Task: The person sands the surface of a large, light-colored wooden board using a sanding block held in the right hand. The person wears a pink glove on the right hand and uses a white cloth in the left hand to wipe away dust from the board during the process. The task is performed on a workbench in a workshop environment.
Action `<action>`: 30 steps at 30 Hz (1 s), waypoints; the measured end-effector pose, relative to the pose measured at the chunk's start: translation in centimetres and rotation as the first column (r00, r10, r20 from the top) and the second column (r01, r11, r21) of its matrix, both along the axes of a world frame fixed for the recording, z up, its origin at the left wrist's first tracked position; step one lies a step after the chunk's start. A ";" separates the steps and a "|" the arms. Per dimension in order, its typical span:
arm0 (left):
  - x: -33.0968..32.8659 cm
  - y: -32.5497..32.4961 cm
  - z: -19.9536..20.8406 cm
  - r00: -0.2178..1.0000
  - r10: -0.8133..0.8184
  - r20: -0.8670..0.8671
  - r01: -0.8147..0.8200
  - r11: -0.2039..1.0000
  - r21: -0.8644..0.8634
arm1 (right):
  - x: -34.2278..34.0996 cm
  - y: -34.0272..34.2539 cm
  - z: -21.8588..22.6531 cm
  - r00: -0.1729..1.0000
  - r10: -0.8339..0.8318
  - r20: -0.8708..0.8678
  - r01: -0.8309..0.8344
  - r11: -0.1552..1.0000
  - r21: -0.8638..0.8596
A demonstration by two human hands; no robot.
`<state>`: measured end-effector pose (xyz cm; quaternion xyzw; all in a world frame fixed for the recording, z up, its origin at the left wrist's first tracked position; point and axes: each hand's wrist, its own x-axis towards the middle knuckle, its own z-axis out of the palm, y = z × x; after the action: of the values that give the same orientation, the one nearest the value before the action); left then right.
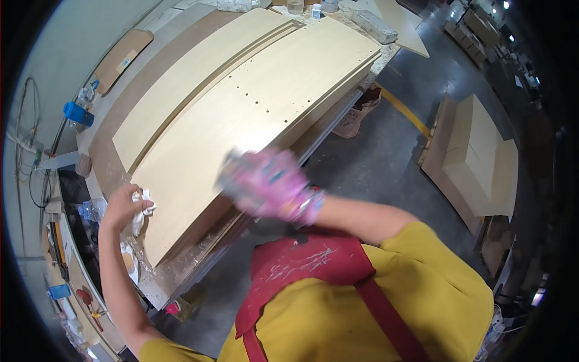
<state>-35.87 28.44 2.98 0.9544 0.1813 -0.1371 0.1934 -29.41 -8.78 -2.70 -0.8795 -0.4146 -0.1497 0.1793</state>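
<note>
My right hand [280,184], in a pink patterned glove, is blurred by motion over the near edge of a pale wood panel [199,142] with drilled holes. Its fingers are closed round a grey pad [228,174], too smeared to tell its exact kind. At the panel's left end, my bare left hand [123,208] grips a crumpled white cloth [142,211] against the corner. A second pale panel [163,99] lies along the far side, with a long gap between the two.
The panels rest on a worktable [158,283] with a scuffed edge. A wrapped grey block [374,25] and a small white bottle [316,11] stand at its far end. A blue container [78,113] is at far left. An open cardboard box [476,157] sits on the floor at right.
</note>
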 end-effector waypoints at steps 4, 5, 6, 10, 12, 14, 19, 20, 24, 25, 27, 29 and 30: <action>0.8 0.6 0.4 0.991 -0.100 -0.091 0.096 0.995 -0.041 | -1.2 2.6 0.8 0.917 0.375 -0.133 -0.361 0.925 0.115; 0.7 1.1 0.0 0.989 -0.142 -0.041 0.142 0.990 -0.008 | 1.0 0.4 0.9 0.972 0.236 -0.026 -0.235 0.972 0.031; 0.4 1.2 -0.3 0.985 -0.170 0.002 0.170 0.985 0.032 | 4.1 -2.2 1.7 0.986 0.164 0.010 -0.163 0.975 0.151; 1.9 0.2 0.4 0.973 -0.229 -0.040 0.229 0.973 0.003 | 7.7 -11.6 -1.9 0.918 -0.385 0.096 0.368 0.917 0.156; 2.4 0.4 0.3 0.964 -0.246 -0.100 0.251 0.967 0.039 | 3.7 -5.7 -0.9 0.982 -0.124 0.143 0.116 0.991 0.059; 1.7 0.7 0.4 0.964 -0.230 -0.137 0.239 0.969 0.057 | -0.9 2.5 0.5 0.976 0.168 -0.137 -0.181 0.979 -0.093; 3.0 1.4 0.6 0.936 -0.261 -0.234 0.282 0.958 0.057 | -9.9 18.7 0.5 0.689 0.721 -0.069 -0.718 0.693 0.065; 3.1 1.9 -0.2 0.937 -0.287 -0.198 0.308 0.947 0.089 | -9.8 19.1 1.0 0.679 0.728 -0.097 -0.733 0.680 -0.023; 1.9 1.7 -0.6 0.948 -0.301 -0.105 0.312 0.945 0.102 | -5.0 13.8 0.3 0.663 0.742 -0.097 -0.746 0.666 -0.013; 2.0 1.3 -0.4 0.950 -0.287 -0.124 0.300 0.949 0.095 | -4.7 12.8 1.1 0.684 0.720 -0.116 -0.729 0.680 -0.079; 2.2 0.9 -0.2 0.952 -0.271 -0.139 0.280 0.959 0.046 | -5.5 13.0 1.4 0.710 0.692 -0.134 -0.704 0.690 -0.170; 1.7 1.0 -0.4 0.974 -0.186 -0.132 0.192 0.981 0.037 | -8.3 17.1 1.2 0.597 0.798 -0.078 -0.800 0.599 0.002; 1.4 1.2 -0.6 0.978 -0.187 -0.088 0.193 0.978 0.075 | -9.8 19.7 1.6 0.528 0.845 -0.084 -0.842 0.534 0.074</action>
<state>-34.43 29.63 2.33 0.9683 0.1025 -0.1856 0.1320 -39.22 10.95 -1.15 -0.5747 -0.7752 -0.0012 0.2621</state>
